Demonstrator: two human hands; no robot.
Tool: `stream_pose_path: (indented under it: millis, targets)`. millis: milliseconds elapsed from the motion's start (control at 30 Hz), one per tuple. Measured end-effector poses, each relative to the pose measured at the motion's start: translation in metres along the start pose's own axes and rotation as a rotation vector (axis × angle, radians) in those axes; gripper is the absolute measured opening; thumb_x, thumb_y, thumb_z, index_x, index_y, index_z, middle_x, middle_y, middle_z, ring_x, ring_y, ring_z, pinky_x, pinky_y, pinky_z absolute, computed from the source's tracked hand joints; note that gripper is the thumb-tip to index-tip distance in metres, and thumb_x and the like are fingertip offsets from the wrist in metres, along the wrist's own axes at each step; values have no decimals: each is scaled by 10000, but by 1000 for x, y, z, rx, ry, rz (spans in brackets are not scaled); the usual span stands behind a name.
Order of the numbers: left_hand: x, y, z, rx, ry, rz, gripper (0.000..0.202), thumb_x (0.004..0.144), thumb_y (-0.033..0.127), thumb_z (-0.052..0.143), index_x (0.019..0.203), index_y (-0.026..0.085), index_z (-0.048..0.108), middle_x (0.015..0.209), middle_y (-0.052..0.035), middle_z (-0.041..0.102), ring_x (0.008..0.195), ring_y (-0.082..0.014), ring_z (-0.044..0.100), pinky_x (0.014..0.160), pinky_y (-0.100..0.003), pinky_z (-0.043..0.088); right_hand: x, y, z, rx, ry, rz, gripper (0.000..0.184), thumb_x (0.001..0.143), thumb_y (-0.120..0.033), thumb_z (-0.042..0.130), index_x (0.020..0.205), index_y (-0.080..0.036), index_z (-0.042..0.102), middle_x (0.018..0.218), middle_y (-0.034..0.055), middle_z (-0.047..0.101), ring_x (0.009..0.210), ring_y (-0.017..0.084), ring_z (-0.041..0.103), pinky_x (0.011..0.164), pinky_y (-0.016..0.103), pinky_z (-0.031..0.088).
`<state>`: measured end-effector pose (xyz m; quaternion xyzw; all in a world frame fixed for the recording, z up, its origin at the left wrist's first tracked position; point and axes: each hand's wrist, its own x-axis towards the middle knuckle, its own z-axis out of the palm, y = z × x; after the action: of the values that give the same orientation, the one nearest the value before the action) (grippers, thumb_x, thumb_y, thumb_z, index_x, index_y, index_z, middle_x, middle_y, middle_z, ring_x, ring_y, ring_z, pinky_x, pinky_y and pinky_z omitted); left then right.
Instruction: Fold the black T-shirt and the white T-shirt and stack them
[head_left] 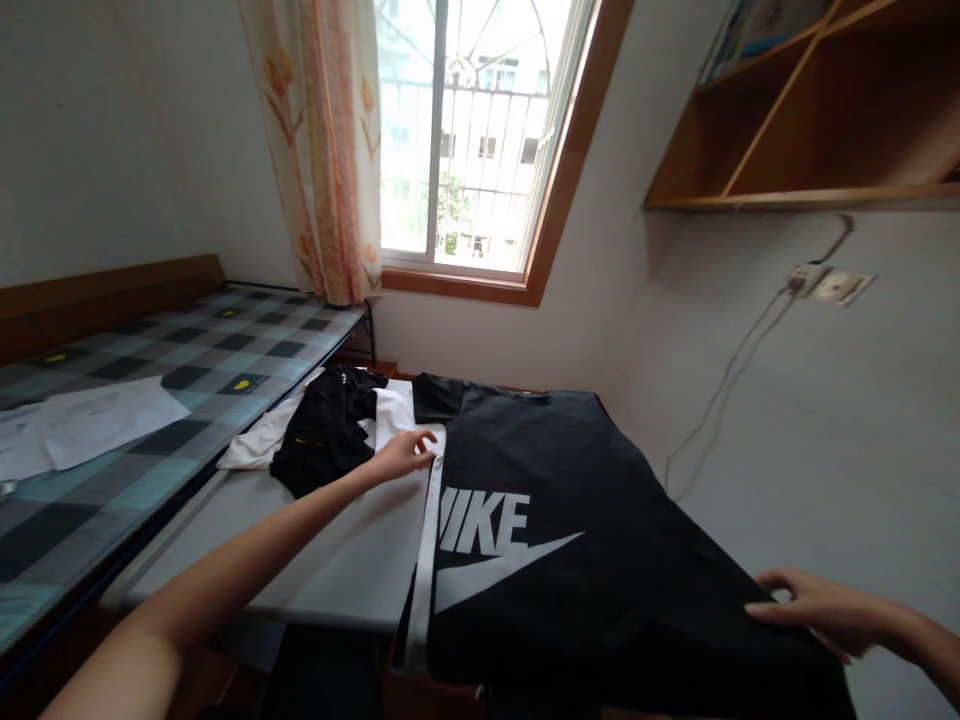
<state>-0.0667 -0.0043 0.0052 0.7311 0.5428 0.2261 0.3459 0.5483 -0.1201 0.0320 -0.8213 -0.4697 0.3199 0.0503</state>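
A black T-shirt (585, 500) with a large white logo lies spread flat on a grey table (337, 560), with a white strip folded along its left edge. My left hand (405, 452) reaches forward and pinches that white edge near the shirt's upper left. My right hand (814, 605) rests on the shirt's lower right corner, fingers stretched flat on the cloth. A crumpled black garment (326, 435) lies just left of my left hand, on top of a white one (259, 445).
A bed with a checked blue and black cover (150, 390) stands along the left, with a white cloth (90, 420) on it. Behind the table are a barred window (472, 140) and a floral curtain (322, 150). A wooden shelf (810, 130) and a socket with a cable (814, 280) hang on the right wall.
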Motion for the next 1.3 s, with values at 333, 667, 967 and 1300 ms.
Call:
stream_pose_path:
  millis: [333,667,967,1300]
  targets:
    - [62,-28,-15,686,289,86,322,835,176,553,1135,212,663,1194,-89,617,1039,-233,590,869,-315,429,30,-96,-8,-14,37,-252,279,807,-417,543,845,-163,652,651,117,660,537,184,596,495,275,436]
    - [52,-32,-9,871,297,202,271,895,288,481,951,173,719,970,-119,660,930,-256,608,853,-387,396,69,-198,46,-211,303,-712,218,812,-354,578,846,-190,718,793,77,714,729,199,655,682,275,480]
    - [21,-69,-85,916,612,-257,479,868,257,499,1325,114,511,1355,-227,492,1250,-368,440,988,-468,358,94,-232,102,-264,289,-721,220,843,-303,586,920,-161,736,977,113,663,858,195,635,811,277,461]
    - [8,-89,-106,749,520,-459,309,895,275,456,1138,191,627,1150,-164,628,1063,-318,610,817,-382,493,87,-237,161,-165,558,-546,225,874,-339,528,968,-223,696,1103,108,583,1019,270,551,846,366,421]
